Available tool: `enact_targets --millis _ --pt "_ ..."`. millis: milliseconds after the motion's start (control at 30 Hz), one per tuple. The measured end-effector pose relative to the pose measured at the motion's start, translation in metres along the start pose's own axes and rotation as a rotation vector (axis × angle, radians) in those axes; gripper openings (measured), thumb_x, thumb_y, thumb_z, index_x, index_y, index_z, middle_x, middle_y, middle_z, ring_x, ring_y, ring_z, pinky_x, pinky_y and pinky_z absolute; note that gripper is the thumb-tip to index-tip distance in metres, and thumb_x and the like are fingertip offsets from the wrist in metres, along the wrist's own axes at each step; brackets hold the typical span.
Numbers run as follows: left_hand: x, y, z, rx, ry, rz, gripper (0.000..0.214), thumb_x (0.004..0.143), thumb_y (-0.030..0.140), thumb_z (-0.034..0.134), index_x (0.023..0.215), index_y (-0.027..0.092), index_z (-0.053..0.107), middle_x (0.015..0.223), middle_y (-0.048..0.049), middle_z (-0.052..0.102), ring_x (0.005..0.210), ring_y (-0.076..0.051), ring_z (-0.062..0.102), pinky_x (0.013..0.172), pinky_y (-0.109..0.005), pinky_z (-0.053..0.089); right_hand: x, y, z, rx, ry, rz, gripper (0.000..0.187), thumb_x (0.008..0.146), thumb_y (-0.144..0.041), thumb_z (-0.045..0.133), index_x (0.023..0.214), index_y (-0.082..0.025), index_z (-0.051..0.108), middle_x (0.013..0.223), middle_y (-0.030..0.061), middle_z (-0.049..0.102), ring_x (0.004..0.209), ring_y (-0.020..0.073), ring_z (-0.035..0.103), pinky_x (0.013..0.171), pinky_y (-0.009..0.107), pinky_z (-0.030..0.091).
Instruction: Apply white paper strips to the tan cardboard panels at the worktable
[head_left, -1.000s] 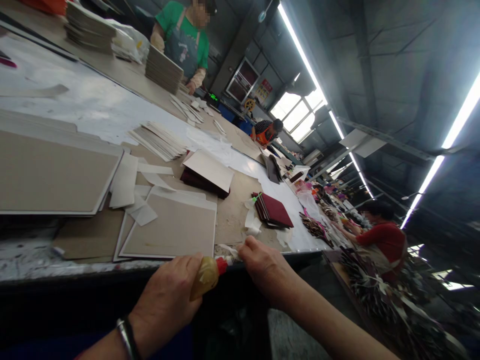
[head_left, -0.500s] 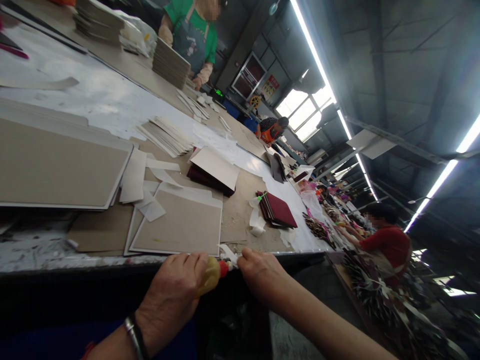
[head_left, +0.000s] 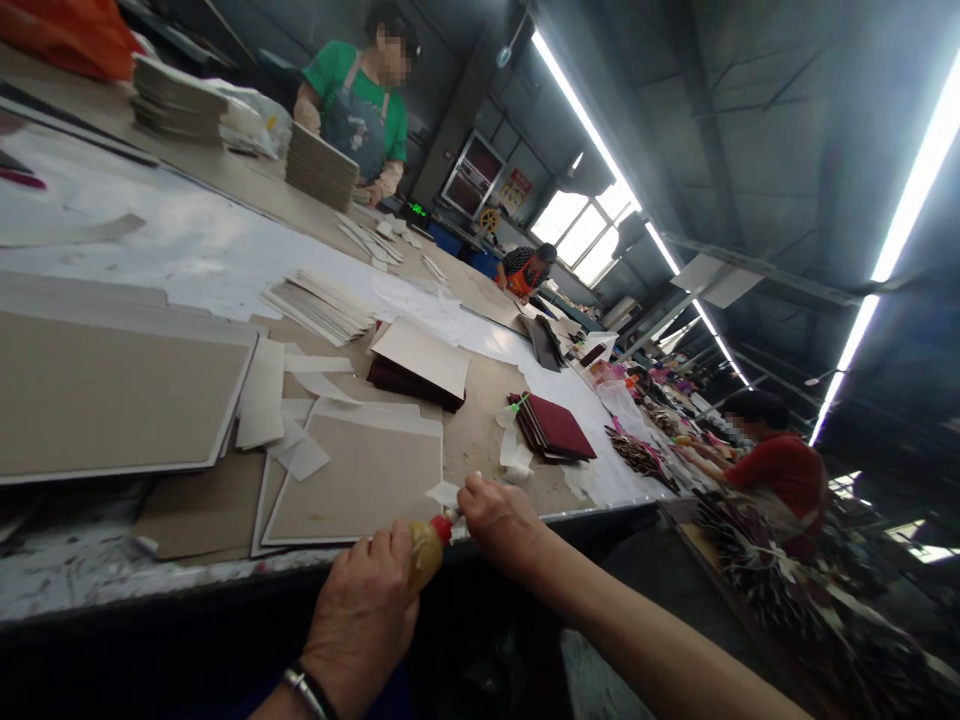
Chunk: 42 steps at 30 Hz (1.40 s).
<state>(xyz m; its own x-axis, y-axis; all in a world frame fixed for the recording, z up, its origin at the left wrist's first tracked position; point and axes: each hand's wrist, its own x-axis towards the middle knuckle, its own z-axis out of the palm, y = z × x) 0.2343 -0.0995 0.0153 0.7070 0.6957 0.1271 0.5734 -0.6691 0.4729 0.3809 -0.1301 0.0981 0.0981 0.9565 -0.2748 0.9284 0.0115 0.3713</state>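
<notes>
My left hand is wrapped round a squeeze bottle of yellowish glue with a red cap. The bottle lies tilted, its nozzle pointing right, at the table's front edge. Close to that nozzle, my right hand is closed in a pinch on a small white strip, most of it hidden by the fingers. Just behind the bottle lies a beige board with white edges.
Larger beige boards are stacked at left, with loose white strips beside them. Dark red folders and a small green-tipped bottle lie further right. A co-worker in green stands across the table; another in red works at right.
The view has shifted a little, so the table's front edge sits lower at left. Both hands stay together by the nozzle, the left hand and bottle slightly lower in view.
</notes>
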Motion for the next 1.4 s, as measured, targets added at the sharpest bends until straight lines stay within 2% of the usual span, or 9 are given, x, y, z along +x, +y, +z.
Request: enact_targets --millis 167,400,667,967,1167,1400 --pt "0.005 -0.002 0.003 0.081 0.055 -0.006 0.041 0.071 0.01 0.048 0.111 0.008 0.053 0.086 -0.0109 0.059 0.077 -0.026 0.057 0.071 -0.039 0.045 0.011 0.006 -0.006 0.07 0.102 0.031 0.016 0.078 -0.01 0.047 0.086 -0.013 0.06 0.088 0.0092 0.06 0.074 0.0197 0.061 0.059 0.026 0.045" --pt "0.007 -0.006 0.008 0.134 0.165 0.051 0.039 0.073 0.013 0.05 0.111 0.007 0.053 0.084 -0.0094 0.06 0.076 -0.024 0.058 0.071 -0.035 0.045 0.011 0.015 -0.007 0.213 0.216 0.167 0.016 0.073 -0.019 0.049 0.081 -0.016 0.062 0.086 0.0063 0.062 0.069 0.0173 0.061 0.056 0.024 0.041" --pt "0.01 0.007 0.008 0.284 0.247 0.041 0.036 0.073 0.012 0.05 0.108 0.007 0.054 0.08 -0.0092 0.06 0.07 -0.023 0.059 0.065 -0.033 0.044 0.014 0.02 0.006 0.429 0.378 0.342 0.014 0.067 -0.014 0.049 0.072 -0.016 0.062 0.078 0.0043 0.063 0.07 0.0152 0.057 0.059 0.022 0.038" --pt "0.012 0.01 0.007 0.239 0.238 0.066 0.033 0.074 0.011 0.048 0.107 0.007 0.054 0.077 -0.0085 0.059 0.07 -0.023 0.06 0.065 -0.032 0.044 0.018 0.027 0.024 0.74 0.564 0.482 0.011 0.062 -0.011 0.051 0.061 -0.015 0.061 0.063 0.002 0.06 0.059 0.0124 0.051 0.055 0.021 0.034" --pt "0.011 0.01 0.014 0.206 0.246 0.043 0.036 0.074 0.011 0.051 0.109 0.008 0.053 0.08 -0.0079 0.06 0.073 -0.024 0.06 0.068 -0.033 0.045 0.013 0.03 0.033 1.044 0.599 0.537 0.011 0.059 -0.011 0.05 0.057 -0.014 0.061 0.052 -0.0015 0.057 0.052 0.0103 0.049 0.05 0.02 0.033" --pt "0.011 0.012 0.016 0.159 0.217 0.041 0.037 0.074 0.012 0.052 0.111 0.008 0.052 0.081 -0.0074 0.061 0.074 -0.023 0.06 0.068 -0.032 0.044 0.006 0.035 0.043 1.42 0.59 0.52 0.006 0.057 -0.017 0.052 0.058 -0.014 0.057 0.047 -0.003 0.054 0.046 0.0098 0.05 0.046 0.019 0.038"
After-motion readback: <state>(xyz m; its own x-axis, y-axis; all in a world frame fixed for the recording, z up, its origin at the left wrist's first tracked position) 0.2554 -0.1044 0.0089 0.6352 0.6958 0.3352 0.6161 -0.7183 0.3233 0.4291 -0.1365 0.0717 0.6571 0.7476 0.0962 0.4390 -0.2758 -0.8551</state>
